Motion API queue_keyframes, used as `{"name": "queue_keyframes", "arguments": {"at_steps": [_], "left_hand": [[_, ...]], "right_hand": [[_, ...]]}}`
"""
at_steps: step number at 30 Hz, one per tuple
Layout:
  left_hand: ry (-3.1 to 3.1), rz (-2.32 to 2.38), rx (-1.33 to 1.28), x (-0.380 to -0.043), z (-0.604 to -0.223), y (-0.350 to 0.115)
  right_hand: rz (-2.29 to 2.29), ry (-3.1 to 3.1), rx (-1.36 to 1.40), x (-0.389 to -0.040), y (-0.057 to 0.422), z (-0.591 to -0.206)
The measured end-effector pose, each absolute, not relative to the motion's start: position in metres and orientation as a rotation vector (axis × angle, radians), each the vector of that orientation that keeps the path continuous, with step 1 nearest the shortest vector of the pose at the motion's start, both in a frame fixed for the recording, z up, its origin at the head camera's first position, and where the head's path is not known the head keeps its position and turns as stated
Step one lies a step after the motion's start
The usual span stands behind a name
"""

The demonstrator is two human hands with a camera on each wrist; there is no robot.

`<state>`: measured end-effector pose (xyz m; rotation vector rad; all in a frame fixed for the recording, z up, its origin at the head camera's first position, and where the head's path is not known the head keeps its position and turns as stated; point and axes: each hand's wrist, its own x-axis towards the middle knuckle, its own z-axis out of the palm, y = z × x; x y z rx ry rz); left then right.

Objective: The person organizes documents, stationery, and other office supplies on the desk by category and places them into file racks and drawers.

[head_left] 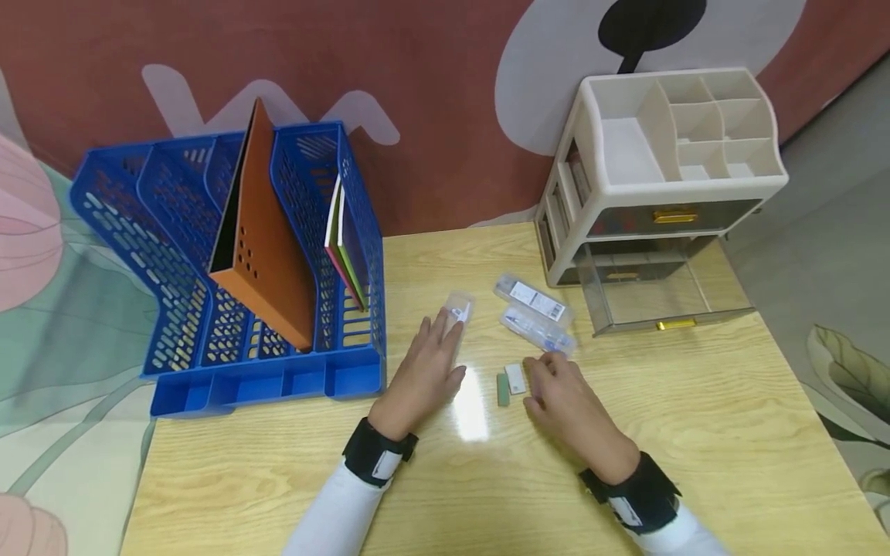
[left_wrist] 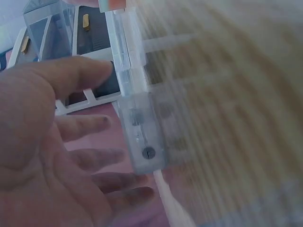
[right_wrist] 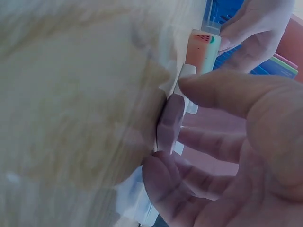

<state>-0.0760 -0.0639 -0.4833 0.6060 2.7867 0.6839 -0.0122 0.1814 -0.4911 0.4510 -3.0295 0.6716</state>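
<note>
My left hand (head_left: 429,372) has its fingers extended over a small clear plastic case (head_left: 460,303). In the left wrist view the fingertips lie beside a clear case (left_wrist: 144,135) with small parts inside. My right hand (head_left: 565,395) is bent low over the table, thumb and a finger at opposite ends of a small purplish-grey block (right_wrist: 170,124), pinching it. Just left of that hand lie a white eraser (head_left: 515,378) and a green eraser (head_left: 503,390). Behind it are two clear cases, one with a white label (head_left: 534,300), the other (head_left: 538,330) holding bluish contents.
A blue file rack (head_left: 271,378) on the left holds an orange folder (head_left: 274,239) and thin booklets (head_left: 345,247). At the back right stands a white desk organizer (head_left: 591,154), its lower clear drawer (head_left: 667,316) pulled out. A patterned cloth (head_left: 445,154) hangs behind the wooden table (head_left: 445,502).
</note>
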Motion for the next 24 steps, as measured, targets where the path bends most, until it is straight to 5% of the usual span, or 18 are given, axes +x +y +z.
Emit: {"name": "queue_keyframes", "arguments": {"at_steps": [24], "left_hand": [[2.901, 0.447, 0.873, -0.049, -0.475, -0.085]], "right_hand": [[0.61, -2.881, 0.576, -0.013, 0.192, -0.446]]}}
